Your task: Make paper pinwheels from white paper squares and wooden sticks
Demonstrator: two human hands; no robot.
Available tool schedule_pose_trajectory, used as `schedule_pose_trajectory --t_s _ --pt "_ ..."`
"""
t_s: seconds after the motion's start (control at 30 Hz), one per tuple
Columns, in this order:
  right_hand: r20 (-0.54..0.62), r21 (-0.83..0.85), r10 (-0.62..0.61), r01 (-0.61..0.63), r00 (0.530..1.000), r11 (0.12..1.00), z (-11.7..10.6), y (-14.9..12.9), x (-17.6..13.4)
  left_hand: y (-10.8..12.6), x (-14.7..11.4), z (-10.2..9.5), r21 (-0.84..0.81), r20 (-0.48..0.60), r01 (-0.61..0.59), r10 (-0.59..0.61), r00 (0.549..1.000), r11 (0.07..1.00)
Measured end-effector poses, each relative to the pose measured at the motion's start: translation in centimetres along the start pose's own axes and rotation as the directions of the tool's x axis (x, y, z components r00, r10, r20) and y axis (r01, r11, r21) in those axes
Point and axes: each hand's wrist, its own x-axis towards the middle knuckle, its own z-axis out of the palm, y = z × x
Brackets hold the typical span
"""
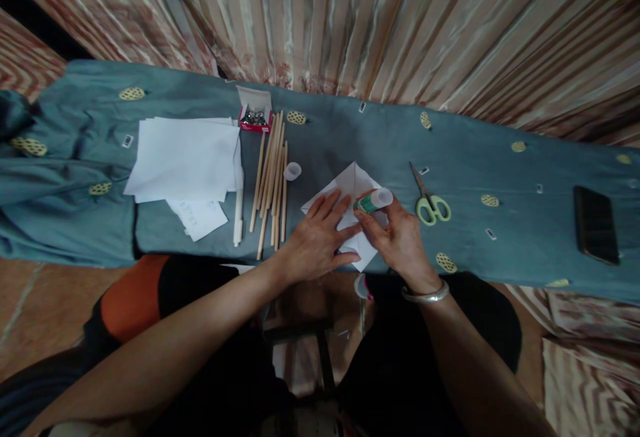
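Observation:
A folded white sheet of paper (353, 180) lies on the table at the front middle, with creases meeting near its centre. My left hand (319, 240) rests on its left part, fingers spread and pressing it flat. In my right hand (400, 237) is a glue stick (373, 201) with a green label, tilted over the paper's right side. Its glue end is hidden by my fingers, so I cannot tell whether it touches the paper. A white round cap (293, 171) sits left of the paper, beside the wooden sticks.
Wooden sticks (270, 177), a white pen (239, 220), a small red box of metal pieces (255, 117) and a stack of white paper (183, 157) lie to the left. Scissors with green handles (433, 209) and a dark phone (597, 225) are to the right. Curtains (325, 24) hang behind.

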Motion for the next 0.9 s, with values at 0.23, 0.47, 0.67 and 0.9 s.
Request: schedule_pose_trajectory --t_s 0.23,0.47,0.67,0.9 --pt "0.020 0.001 -0.030 0.030 0.999 1.000 -0.28 -0.06 -0.13 -0.04 0.01 -0.05 -0.002 0.016 0.002 -0.002 1.000 1.000" --pt "0.025 -0.006 -0.020 0.021 0.999 1.000 -0.57 0.10 -0.39 -0.01 0.05 -0.26 -0.012 0.030 0.014 -0.013 0.999 1.000" --pt "0.028 -0.009 -0.016 0.016 0.999 1.000 -0.75 0.39 -0.63 0.07 0.07 -0.34 -0.005 0.047 0.023 -0.023 0.999 1.000" --pt "0.015 -0.014 -0.030 0.030 0.999 0.999 -1.01 0.51 -0.70 0.17 0.16 -0.62 0.005 0.066 0.020 -0.020 0.998 1.000"
